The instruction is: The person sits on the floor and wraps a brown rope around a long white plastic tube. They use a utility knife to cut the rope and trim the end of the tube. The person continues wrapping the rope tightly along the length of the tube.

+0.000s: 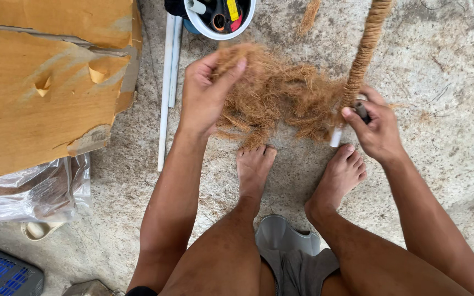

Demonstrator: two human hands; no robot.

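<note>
We sit low over a rough, speckled concrete floor (pixel 445 60), bare feet planted apart on it. Our left hand (pixel 204 93) pinches a loose, wiry tuft of brown coconut fibre (pixel 275 93) between thumb and curled fingers, at the left end of the clump. The fibre hangs in a shaggy, tangled mass above our toes and reaches across to the right hand (pixel 377 123). That hand is closed around the lower end of a white plastic pipe (pixel 336 137), its thumb pressing the fibre against it; something small and dark sits in the grip, but we cannot tell what. Above the grip the pipe is already clad in tightly wound fibre rope (pixel 364 49), ridged and rounded, rising towards the top edge of the view. A round white tub (pixel 204 27) of tools stands on the floor beyond the left hand, two bare white pipes (pixel 167 87) lie beside it, and torn, creased cardboard (pixel 39 82) covers the left side.
</note>
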